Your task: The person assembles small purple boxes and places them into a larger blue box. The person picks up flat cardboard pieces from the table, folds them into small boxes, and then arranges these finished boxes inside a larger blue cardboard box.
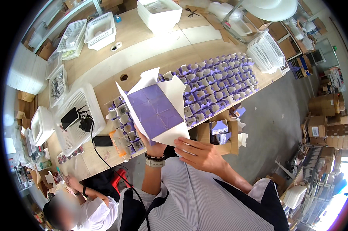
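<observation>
A white carton [174,135] with its flaps spread out is held up above the table's near edge. Its mouth shows a purple face [155,109] split by seams, like small purple boxes packed side by side. My left hand [153,148] grips the carton from below on its near left side, its fingers partly hidden. Against the near right flap lies my right hand [199,154], fingers stretched out and touching the white card. Behind and right of the carton stand many rows of small purple boxes [216,82] with open tops; more purple boxes [133,134] are at its left.
A white basket [99,125] holds a phone and a black adapter, whose cable runs toward me. Another dark phone [103,141] lies beside it. White bins [158,15] stand at the back. A brown box [231,144] with purple boxes is at the right. A co-worker [81,208] sits lower left.
</observation>
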A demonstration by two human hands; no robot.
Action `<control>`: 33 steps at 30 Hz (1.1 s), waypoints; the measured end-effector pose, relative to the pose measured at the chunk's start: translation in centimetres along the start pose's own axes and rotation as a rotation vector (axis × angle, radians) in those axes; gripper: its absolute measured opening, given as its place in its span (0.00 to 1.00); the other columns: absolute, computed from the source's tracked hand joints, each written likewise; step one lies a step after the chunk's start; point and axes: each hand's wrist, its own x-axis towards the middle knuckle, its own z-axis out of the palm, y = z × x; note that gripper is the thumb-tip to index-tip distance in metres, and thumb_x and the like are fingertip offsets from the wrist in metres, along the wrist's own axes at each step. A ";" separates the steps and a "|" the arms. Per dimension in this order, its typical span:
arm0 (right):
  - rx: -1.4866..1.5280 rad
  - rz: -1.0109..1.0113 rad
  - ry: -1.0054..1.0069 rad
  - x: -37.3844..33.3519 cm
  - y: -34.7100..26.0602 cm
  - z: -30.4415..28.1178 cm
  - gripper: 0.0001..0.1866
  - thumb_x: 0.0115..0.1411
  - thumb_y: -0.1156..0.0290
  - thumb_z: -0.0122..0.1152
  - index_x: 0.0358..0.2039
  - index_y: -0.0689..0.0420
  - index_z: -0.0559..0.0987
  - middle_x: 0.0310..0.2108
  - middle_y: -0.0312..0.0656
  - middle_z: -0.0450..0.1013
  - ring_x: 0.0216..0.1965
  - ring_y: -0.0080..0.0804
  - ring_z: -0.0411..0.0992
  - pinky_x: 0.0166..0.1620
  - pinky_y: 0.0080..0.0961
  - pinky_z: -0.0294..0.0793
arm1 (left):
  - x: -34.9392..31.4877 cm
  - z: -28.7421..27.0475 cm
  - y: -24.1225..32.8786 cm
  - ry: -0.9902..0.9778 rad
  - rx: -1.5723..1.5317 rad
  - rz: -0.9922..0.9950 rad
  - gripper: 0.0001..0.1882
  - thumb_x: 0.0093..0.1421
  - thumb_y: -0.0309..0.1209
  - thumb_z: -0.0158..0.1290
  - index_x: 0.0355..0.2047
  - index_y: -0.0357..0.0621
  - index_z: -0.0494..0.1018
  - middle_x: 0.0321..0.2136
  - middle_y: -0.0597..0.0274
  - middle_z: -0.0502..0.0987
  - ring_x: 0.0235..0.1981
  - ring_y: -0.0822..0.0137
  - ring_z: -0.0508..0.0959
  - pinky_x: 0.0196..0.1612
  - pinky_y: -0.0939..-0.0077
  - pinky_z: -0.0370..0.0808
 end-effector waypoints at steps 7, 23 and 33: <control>0.310 0.326 0.083 2.2 1.2 -2.3 0.19 0.57 0.77 0.71 0.50 0.61 0.81 0.55 0.42 0.78 0.51 0.42 0.79 0.51 0.34 0.82 | 0.8 3.3 3.2 -0.039 0.164 -0.010 0.31 0.74 0.57 0.40 0.66 0.51 0.66 0.57 0.63 0.77 0.55 0.65 0.78 0.57 0.66 0.78; 0.970 0.466 0.232 7.4 5.5 4.9 0.50 0.57 0.70 0.67 0.73 0.67 0.48 0.68 0.57 0.53 0.69 0.52 0.55 0.71 0.40 0.55 | 0.5 -2.4 4.7 -0.134 0.523 -0.230 0.28 0.74 0.46 0.47 0.66 0.43 0.63 0.56 0.63 0.75 0.55 0.66 0.77 0.59 0.67 0.74; 0.548 0.448 0.012 11.7 5.2 7.9 0.53 0.47 0.85 0.63 0.73 0.63 0.49 0.64 0.60 0.56 0.68 0.59 0.56 0.68 0.43 0.61 | 0.5 -5.7 3.8 0.115 0.499 0.080 0.32 0.76 0.55 0.39 0.68 0.44 0.62 0.60 0.62 0.73 0.57 0.65 0.76 0.59 0.67 0.74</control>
